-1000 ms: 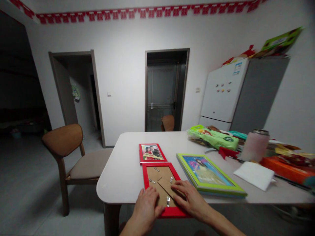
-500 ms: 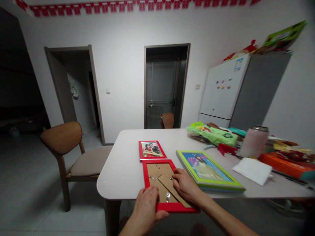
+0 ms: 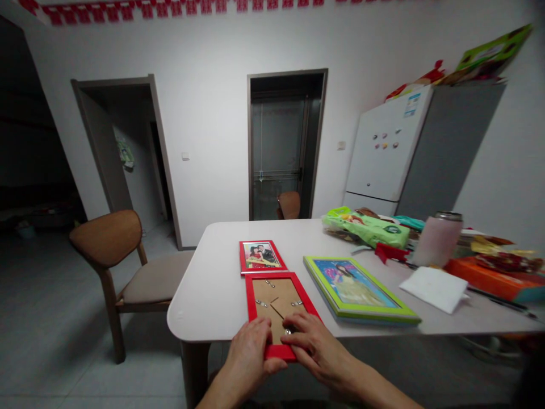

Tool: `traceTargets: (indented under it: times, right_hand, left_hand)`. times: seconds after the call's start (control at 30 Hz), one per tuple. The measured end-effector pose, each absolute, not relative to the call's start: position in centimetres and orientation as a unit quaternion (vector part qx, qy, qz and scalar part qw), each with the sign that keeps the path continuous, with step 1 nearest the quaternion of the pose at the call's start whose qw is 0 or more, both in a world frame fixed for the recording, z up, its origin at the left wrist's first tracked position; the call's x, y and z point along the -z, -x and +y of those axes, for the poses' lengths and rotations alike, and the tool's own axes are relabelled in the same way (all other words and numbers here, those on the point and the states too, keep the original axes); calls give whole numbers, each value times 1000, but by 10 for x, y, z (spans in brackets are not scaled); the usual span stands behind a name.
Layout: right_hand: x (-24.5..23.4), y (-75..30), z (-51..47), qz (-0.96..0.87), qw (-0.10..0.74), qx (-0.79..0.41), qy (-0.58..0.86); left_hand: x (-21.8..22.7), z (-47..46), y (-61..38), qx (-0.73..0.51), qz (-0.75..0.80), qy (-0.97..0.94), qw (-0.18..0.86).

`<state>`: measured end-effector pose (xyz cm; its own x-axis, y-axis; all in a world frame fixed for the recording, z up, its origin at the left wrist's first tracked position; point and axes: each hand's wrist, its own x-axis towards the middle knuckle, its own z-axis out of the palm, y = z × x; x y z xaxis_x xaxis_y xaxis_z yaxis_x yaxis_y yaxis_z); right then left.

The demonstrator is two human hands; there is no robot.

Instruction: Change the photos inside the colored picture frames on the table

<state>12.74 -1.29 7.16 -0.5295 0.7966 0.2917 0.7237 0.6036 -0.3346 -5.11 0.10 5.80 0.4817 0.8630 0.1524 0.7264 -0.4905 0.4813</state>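
Observation:
A red picture frame (image 3: 252, 298) lies face down at the table's near edge, its brown backing board (image 3: 266, 288) with metal clips and a slanted stand slot showing. My left hand (image 3: 249, 347) is closed on the frame's near left corner, fingers over the rim and thumb along the near edge. At the near right part, my right hand (image 3: 314, 345) has curled fingers pressing by a metal clip (image 3: 288, 331), its thumb at the near edge. Behind it lies a smaller red framed photo (image 3: 261, 255) of a couple, face up. To the right lies a green-framed photo (image 3: 355, 287).
On the white table's (image 3: 213, 284) right side are a green package (image 3: 374, 232), a pink bottle (image 3: 438, 238), a folded white tissue (image 3: 436, 288) and an orange box (image 3: 489, 278). A wooden chair (image 3: 108, 241) stands at the left, a fridge (image 3: 378, 153) at the back right.
My right hand has moved from the frame's right side down to the clip near its bottom edge. The left hand keeps its hold on the near left corner.

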Motion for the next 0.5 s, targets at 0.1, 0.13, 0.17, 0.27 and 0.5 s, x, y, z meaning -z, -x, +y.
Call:
traceTargets:
  times: [0.1, 0.13, 0.17, 0.27, 0.5]
  right_hand:
    - [-76, -129, -16, -874, 204, -99, 430]
    - [-77, -130, -16, -875, 203, -101, 428]
    - [-76, -130, -15, -874, 203, -103, 428]
    - [-73, -126, -3, -862, 220, -102, 446]
    - [-66, -96, 51, -847, 198, -64, 489]
  left_hand:
    - [-57, 1, 52, -197, 474, -840, 177]
    - [-57, 1, 52, -201, 474, -839, 176]
    - [-56, 1, 52, -206, 472, -839, 176]
    - [-54, 2, 53, -219, 462, -842, 172]
    - [-47, 5, 53, -217, 456, -844, 182]
